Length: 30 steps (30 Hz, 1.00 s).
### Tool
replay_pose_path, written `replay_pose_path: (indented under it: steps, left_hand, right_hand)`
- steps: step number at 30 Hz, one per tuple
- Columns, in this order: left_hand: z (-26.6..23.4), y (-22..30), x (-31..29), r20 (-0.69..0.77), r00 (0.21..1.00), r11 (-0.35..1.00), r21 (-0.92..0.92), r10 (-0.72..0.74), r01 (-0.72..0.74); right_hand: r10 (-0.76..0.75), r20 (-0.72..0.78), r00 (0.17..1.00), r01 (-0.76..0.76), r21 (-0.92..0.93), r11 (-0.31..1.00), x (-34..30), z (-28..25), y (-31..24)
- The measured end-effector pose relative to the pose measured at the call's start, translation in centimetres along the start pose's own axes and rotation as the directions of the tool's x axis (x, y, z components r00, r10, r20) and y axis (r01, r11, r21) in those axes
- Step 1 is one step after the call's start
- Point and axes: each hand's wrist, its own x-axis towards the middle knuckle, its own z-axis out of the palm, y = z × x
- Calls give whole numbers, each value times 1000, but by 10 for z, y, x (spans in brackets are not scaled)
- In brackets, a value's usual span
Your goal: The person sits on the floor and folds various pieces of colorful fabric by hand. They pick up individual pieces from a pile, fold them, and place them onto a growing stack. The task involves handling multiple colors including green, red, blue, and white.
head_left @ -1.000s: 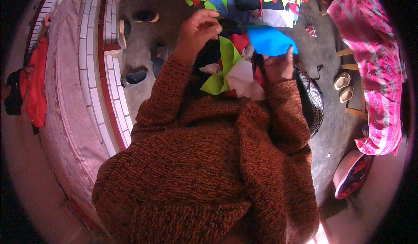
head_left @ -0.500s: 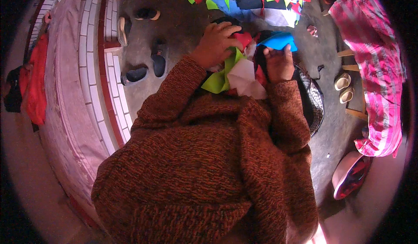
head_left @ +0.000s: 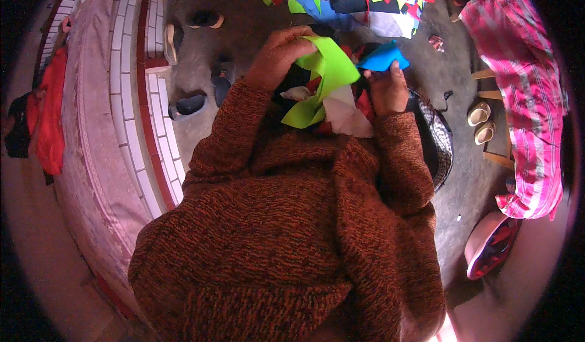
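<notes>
My left hand [head_left: 283, 52] grips the upper corner of a lime green cloth scrap [head_left: 335, 67], lifting it above my lap. Between thumb and fingers, my right hand [head_left: 390, 91] pinches a bright blue cloth scrap [head_left: 382, 58]. Below and between the hands lies a loose heap of scraps: a white one [head_left: 348, 111], another stretch of lime green cloth [head_left: 303, 113], and bits of red and black. Whether the two lime green parts are one piece, I cannot tell. The lifted cloth covers part of the heap and my left fingertips.
Beyond my hands lies a layered textile [head_left: 347, 0] of coloured pointed scraps. Dark shoes [head_left: 187, 105] rest on the floor at left, beige slippers [head_left: 479, 115] at right. A pink plaid cloth [head_left: 518, 86] drapes over wooden legs, near a pink basin [head_left: 484, 247].
My left hand has moved left from the heap and raised a lime green scrap. The blue scrap in my right hand has tilted and shifted slightly left.
</notes>
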Motion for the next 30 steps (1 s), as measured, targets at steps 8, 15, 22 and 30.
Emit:
replay_pose_path:
  steps: [8,15,22,30]
  left_hand:
    - [-1,-9,-5,-79,955,957,-28,284,-287]
    - [9,-34,3,-48,995,939,-329,88,-99]
    - [24,-13,3,-114,968,930,322,224,-178]
    - [28,-18,6,163,831,574,653,531,-495]
  right_hand:
    - [14,29,999,-13,-33,999,-3,7,-2]
    - [78,70,995,-73,-71,995,-3,6,1]
    - [96,96,991,-90,-73,993,-5,7,0]
    - [113,90,989,-105,-90,990,-3,7,2]
